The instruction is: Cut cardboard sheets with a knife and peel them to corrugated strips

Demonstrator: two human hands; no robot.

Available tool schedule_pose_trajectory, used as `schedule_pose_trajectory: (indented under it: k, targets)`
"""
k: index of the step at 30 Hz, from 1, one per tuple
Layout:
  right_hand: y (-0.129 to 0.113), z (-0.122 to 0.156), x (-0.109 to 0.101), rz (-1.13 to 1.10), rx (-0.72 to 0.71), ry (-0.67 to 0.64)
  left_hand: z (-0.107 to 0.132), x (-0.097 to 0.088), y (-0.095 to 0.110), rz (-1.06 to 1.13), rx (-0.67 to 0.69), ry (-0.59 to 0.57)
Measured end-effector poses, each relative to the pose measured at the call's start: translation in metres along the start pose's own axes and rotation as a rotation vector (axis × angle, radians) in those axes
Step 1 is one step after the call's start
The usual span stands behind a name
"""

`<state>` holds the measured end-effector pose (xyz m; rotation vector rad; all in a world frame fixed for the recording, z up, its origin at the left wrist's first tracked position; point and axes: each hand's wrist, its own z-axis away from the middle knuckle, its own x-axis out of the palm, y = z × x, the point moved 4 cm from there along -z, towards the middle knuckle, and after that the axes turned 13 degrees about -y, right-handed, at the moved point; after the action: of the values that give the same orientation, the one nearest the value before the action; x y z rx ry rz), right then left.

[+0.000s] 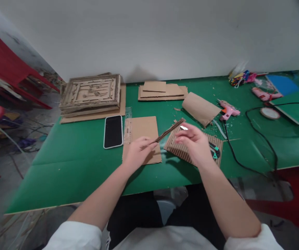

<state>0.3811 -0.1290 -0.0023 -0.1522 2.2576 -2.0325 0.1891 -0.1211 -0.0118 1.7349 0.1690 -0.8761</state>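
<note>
My left hand [141,149] pinches one end of a narrow cardboard strip [169,131] that slants up to the right. My right hand [194,141] is near the strip's far end, its fingers curled with thumb and index close together. A small bright piece [184,127] shows at its fingertips; I cannot tell whether it is held. Beside that hand a teal and black utility knife [215,151] is partly hidden, over a corrugated cardboard sheet [177,147]. Below my left hand lies a flat cardboard piece [145,126], with a clear ruler [128,128] along its left edge.
A phone [113,132] lies left of the ruler. Behind are a stack of cardboard frames [91,92] and cardboard pieces [162,92]. On the right are a curved cardboard piece [201,108], a pink glue gun [229,110], its black cord [234,156] and a tape roll [269,113].
</note>
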Motion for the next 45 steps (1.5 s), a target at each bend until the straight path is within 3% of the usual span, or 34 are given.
schedule_pose_trajectory:
  k: [2,4,9,14,17,22,27,34,39,42,45]
  targets:
    - [0.010,-0.003,0.016,-0.085,0.137,-0.092,0.002,0.010,0.007,0.075,-0.062,-0.065]
    - [0.014,-0.004,0.022,-0.086,0.200,-0.101,0.006,0.016,0.012,0.024,-0.029,-0.136]
    - [0.013,-0.009,0.010,-0.157,0.227,-0.024,0.027,0.010,-0.002,-0.353,0.019,-0.114]
    - [0.021,-0.006,0.004,-0.021,0.294,-0.034,0.045,0.025,-0.013,-0.667,0.019,-0.232]
    - [0.022,0.006,0.006,0.334,0.218,-0.044,0.047,0.035,-0.007,-0.735,0.008,-0.218]
    - [0.014,0.035,-0.002,1.154,0.036,0.091,0.042,0.045,0.002,-0.782,0.021,-0.205]
    - [0.027,0.051,-0.013,1.467,-0.029,-0.047,0.040,0.050,0.004,-0.811,0.015,-0.184]
    - [0.040,0.061,-0.036,1.533,0.020,-0.044,0.039,0.061,0.012,-0.813,0.047,-0.220]
    - [0.034,0.072,-0.055,1.489,0.056,-0.079,0.041,0.070,0.025,-0.759,0.058,-0.281]
    - [0.017,0.070,-0.061,1.383,0.086,-0.131,0.038,0.063,0.026,-0.711,0.102,-0.332]
    - [-0.001,0.045,-0.048,1.241,0.119,-0.183,0.028,0.039,0.012,-0.735,0.064,-0.291]
